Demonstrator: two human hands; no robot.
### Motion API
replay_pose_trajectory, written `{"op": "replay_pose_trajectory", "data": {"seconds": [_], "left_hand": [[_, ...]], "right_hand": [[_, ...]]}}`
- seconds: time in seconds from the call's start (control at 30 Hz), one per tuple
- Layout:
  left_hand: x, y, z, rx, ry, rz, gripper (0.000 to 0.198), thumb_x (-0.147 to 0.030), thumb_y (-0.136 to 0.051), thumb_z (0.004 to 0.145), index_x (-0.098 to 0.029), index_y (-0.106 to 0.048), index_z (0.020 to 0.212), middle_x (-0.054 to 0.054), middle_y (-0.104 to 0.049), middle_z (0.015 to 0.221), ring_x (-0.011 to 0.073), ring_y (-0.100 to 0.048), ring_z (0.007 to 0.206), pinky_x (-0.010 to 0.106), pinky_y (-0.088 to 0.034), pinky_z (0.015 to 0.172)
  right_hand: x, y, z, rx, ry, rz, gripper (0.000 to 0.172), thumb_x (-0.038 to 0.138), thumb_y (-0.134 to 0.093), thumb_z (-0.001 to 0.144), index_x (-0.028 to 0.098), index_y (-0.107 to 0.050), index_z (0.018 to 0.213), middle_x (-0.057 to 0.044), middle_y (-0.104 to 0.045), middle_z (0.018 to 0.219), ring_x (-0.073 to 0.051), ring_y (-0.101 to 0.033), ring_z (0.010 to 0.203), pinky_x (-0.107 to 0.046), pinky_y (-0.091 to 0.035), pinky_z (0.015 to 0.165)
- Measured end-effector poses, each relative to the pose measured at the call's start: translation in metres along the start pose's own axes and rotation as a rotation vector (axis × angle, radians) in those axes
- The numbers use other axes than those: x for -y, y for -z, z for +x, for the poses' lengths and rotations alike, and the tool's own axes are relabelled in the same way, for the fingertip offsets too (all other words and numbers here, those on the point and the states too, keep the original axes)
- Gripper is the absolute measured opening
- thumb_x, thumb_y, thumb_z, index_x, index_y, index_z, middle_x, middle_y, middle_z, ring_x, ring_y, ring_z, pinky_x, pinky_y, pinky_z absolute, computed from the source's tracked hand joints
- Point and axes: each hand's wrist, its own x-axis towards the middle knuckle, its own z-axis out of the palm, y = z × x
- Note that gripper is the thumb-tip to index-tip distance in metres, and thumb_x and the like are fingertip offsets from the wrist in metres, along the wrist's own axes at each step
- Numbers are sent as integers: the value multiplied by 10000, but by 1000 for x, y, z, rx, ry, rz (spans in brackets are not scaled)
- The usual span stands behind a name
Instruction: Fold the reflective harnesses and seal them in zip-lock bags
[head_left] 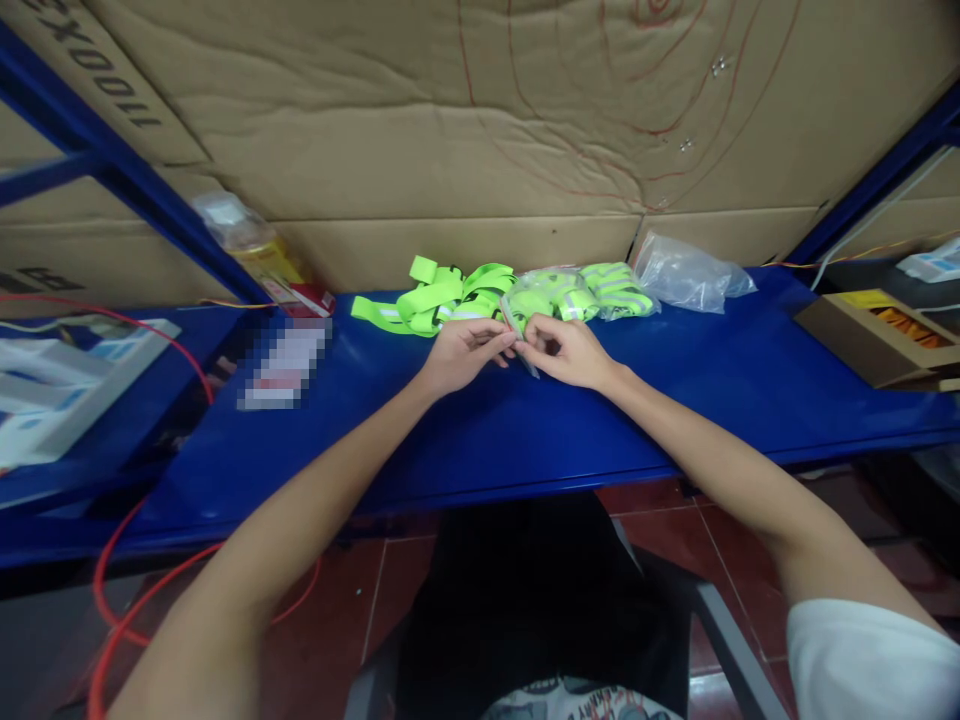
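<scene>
My left hand (463, 352) and my right hand (566, 350) meet above the blue shelf (465, 430), fingers pinched together on the edge of a clear plastic bag (541, 296) that holds a folded neon-green reflective strap. The bag lies just behind my fingertips. To its left lies a loose pile of neon-green straps (435, 292) with grey reflective bands. Another bagged strap (619, 288) lies to the right of the one I hold.
An empty clear bag (686, 272) lies at the back right. A cardboard box (874, 335) with orange items stands far right. A bottle (251, 240) and a red-white packet stand back left. White boxes (60, 385) and a red cable (150, 590) are at left. Cardboard lines the back.
</scene>
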Motion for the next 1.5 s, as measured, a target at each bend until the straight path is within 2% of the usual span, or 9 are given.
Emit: {"op": "replay_pose_trajectory", "data": {"seconds": [0.27, 0.43, 0.63, 0.83, 0.93, 1.1, 1.23, 1.37, 1.5], "left_hand": [[-1, -6, -2, -59, -63, 85, 280, -455, -848, 869, -187, -766, 860, 56, -795, 872, 150, -759, 775, 296, -662, 777], [6, -6, -3, -106, -65, 70, 257, -379, -842, 822, -170, -692, 806, 49, -781, 821, 146, -757, 737, 274, -646, 726], [11, 14, 2, -334, -56, 229, 210, -260, -810, 764, -183, -621, 716, 48, -741, 740, 166, -772, 710, 265, -655, 670], [4, -16, -5, -331, 49, -15, 479, -328, -852, 818, -255, -493, 1127, 13, -684, 1123, 117, -761, 646, 231, -659, 537], [6, -21, -5, -366, 85, -32, 621, -410, -893, 813, -263, -526, 1292, 22, -675, 1104, 132, -760, 615, 256, -674, 548], [9, -6, 1, -310, 41, -38, 542, -490, -896, 804, -190, -733, 1225, 67, -738, 1083, 168, -772, 653, 323, -697, 628], [-1, 4, 2, -318, -82, -47, 518, -555, -891, 818, -218, -779, 1196, 64, -782, 1068, 156, -743, 638, 310, -661, 615], [0, 12, 8, -349, -95, -126, 542, -602, -910, 784, -264, -793, 1190, 47, -787, 1093, 152, -722, 621, 309, -630, 579], [9, 18, 15, -422, -101, -173, 558, -624, -894, 796, -256, -773, 1198, 83, -796, 1187, 224, -796, 931, 309, -657, 733]], "right_hand": [[5, 1, 5, 37, 40, -336, 142, 306, -570, 982, 223, -623, 880, -2, -679, 733, -154, -560, 639, -312, -314, 623], [1, 4, 7, 46, 60, -320, 73, 233, -598, 906, 219, -582, 836, -22, -687, 769, -169, -566, 678, -309, -360, 664], [-14, 22, 7, -251, 9, -216, 94, 238, -587, 871, 226, -531, 797, -33, -691, 800, -189, -619, 727, -317, -447, 733], [-3, 7, 4, -183, 66, -36, 178, 326, -563, 994, 231, -560, 843, -44, -725, 918, -189, -659, 822, -327, -527, 813], [-3, 7, 5, -142, 113, 31, 253, 374, -521, 1063, 230, -611, 876, -71, -752, 1071, -211, -692, 957, -356, -553, 873], [-24, 11, 11, -328, -9, 39, 278, 483, -553, 1067, 243, -674, 1141, -123, -694, 1277, -259, -686, 1079, -363, -576, 772], [-54, 11, 20, -460, -197, 189, 548, 678, -583, 1018, 283, -589, 1397, -142, -645, 1420, -275, -685, 1118, -340, -580, 698], [-66, 23, 27, -424, -388, 481, 632, 772, -644, 935, 271, -661, 1321, -92, -714, 1126, -196, -675, 783, -268, -461, 487], [-51, 40, 26, -254, -403, 725, 491, 657, -881, 791, 221, -768, 985, -3, -653, 773, -107, -518, 558, -248, -434, 453]]}}
